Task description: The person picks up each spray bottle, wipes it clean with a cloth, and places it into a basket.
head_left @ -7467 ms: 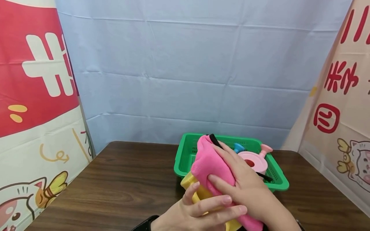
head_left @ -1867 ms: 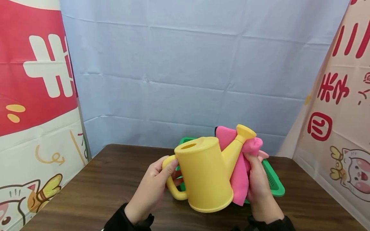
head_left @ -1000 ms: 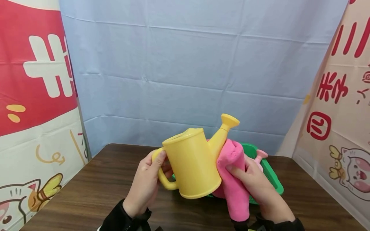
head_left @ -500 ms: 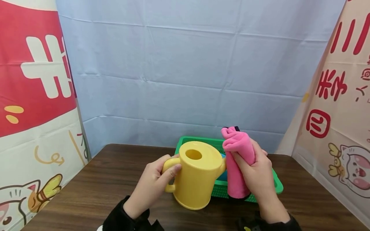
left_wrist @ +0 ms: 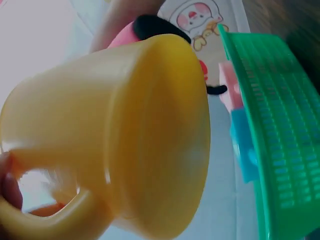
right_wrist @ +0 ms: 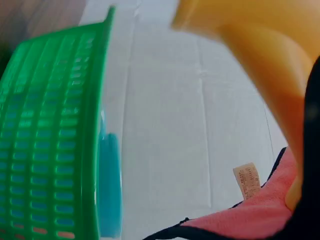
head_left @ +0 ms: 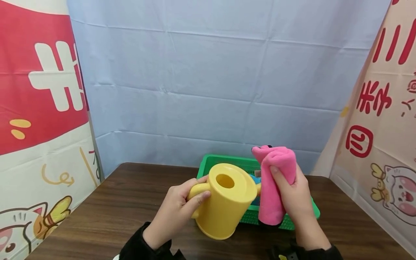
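My left hand (head_left: pixel 183 206) grips the handle of a yellow watering can (head_left: pixel 224 206) in the head view. The can is tilted, its round top opening facing me and its spout pointing right, mostly hidden behind a pink cloth. In the left wrist view the can's base (left_wrist: pixel 165 140) fills the middle. My right hand (head_left: pixel 294 195) grips the folded pink cloth (head_left: pixel 274 184), with dark edging, close beside the can's spout. A small tag (right_wrist: pixel 247 181) hangs from the cloth's edge in the right wrist view, where the yellow spout (right_wrist: pixel 265 65) shows above it.
A green plastic basket (head_left: pixel 227 157) stands on the dark wooden table (head_left: pixel 130 195) behind the can and cloth. Blue and pink items lie in it, such as a blue one (left_wrist: pixel 243 145). A pale blue curtain (head_left: pixel 195 90) hangs behind, with printed sheets at both sides.
Earlier the can faced sideways with its spout up and the cloth against it. Since then the can has turned, its top toward me, and the cloth has moved up and right.
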`<state>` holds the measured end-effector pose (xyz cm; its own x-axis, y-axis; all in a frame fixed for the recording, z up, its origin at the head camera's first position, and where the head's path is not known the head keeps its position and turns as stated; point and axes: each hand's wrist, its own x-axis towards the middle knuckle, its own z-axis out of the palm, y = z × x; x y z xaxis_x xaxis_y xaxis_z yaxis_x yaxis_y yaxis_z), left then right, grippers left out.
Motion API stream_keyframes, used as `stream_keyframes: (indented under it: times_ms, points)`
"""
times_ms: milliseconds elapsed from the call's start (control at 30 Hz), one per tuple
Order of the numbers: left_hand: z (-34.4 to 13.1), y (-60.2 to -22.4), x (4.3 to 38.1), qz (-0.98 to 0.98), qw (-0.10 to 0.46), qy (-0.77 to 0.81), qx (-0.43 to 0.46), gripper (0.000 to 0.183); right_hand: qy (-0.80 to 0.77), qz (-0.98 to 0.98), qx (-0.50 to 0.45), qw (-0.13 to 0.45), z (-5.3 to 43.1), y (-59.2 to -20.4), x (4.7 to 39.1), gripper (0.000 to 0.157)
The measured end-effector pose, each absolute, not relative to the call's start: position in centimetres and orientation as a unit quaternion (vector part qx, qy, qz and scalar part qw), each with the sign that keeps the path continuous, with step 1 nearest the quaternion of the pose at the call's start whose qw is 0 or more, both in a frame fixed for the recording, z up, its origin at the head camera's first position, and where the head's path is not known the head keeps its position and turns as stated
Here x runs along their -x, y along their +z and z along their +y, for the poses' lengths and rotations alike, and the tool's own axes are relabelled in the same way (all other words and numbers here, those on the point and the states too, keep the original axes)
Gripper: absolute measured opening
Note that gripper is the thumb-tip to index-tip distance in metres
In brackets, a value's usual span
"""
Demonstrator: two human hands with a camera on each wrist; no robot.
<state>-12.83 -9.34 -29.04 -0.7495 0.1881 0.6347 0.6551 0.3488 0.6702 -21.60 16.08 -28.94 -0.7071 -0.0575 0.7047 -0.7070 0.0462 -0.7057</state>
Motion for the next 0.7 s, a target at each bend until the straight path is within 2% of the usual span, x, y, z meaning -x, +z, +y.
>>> stream_keyframes:
  times_ms: [67, 167, 267, 333, 400, 500, 600, 633, 700]
  points:
    - [-9.4, -29.0, 12.8, -0.775, 0.219, -0.540, 0.245, 0.018, 0.694, -0.627, -0.289, 0.205, 16.9, -29.8, 22.7, 0.030]
    - [-9.5, -28.8, 12.8, -0.726, 0.192, -0.629, 0.203, 0.024, 0.734, -0.592, -0.276, 0.183, 16.9, -29.8, 22.5, 0.031]
    - [-9.6, -28.8, 12.9, -0.645, 0.176, -0.722, 0.182, 0.030, 0.745, -0.594, -0.255, 0.166, 15.3, -28.5, 20.2, 0.030]
    - [-9.7, -28.9, 13.1, -0.591, 0.177, -0.764, 0.191, 0.032, 0.734, -0.595, -0.271, 0.185, 14.1, -28.4, 19.4, 0.020]
    - [-9.7, -29.6, 13.7, -0.534, 0.186, -0.794, 0.221, 0.030, 0.694, -0.616, -0.295, 0.227, 12.7, -28.7, 18.6, 0.016]
    - [-9.4, -29.9, 13.7, -0.476, 0.173, -0.829, 0.238, 0.034, 0.621, -0.637, -0.358, 0.284, 10.6, -28.9, 17.4, 0.024]
    - [-8.8, -30.0, 13.6, -0.430, 0.134, -0.868, 0.208, 0.034, 0.578, -0.642, -0.402, 0.303, 9.0, -28.9, 15.9, 0.041]
    - [-8.4, -29.5, 13.0, -0.418, 0.114, -0.885, 0.172, 0.035, 0.572, -0.637, -0.412, 0.310, 8.6, -28.8, 15.5, 0.044]
    - [-7.9, -29.5, 12.7, -0.375, 0.081, -0.912, 0.142, 0.033, 0.556, -0.643, -0.404, 0.338, 8.2, -29.0, 14.9, 0.040]
